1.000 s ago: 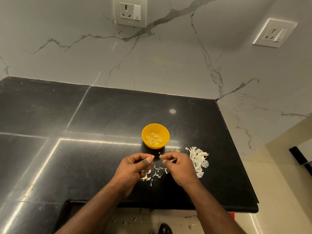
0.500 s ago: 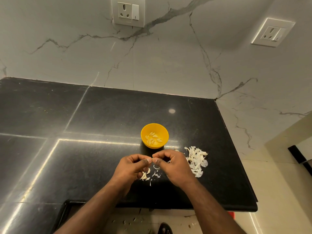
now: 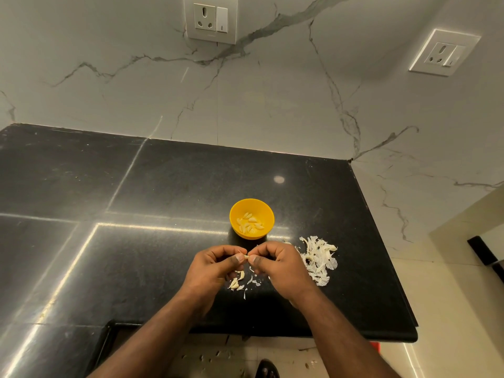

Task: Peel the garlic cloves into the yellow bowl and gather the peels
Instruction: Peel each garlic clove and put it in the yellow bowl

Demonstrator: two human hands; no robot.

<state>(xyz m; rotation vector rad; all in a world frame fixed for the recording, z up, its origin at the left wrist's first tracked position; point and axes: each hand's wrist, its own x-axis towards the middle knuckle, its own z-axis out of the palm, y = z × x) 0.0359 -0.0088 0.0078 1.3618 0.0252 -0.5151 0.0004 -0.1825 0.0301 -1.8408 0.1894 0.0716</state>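
While both hands meet just above the black stone countertop near its front edge, the left hand and the right hand pinch one small pale garlic clove between their fingertips. Peeling looks under way. Behind them stands the small round yellow plastic bowl, peeled cloves already inside. A heap of white papery peels lies towards the right edge; loose scraps sit under the hands. Next, I reckon, the skin must be stripped away and the clove dropped into the bowl.
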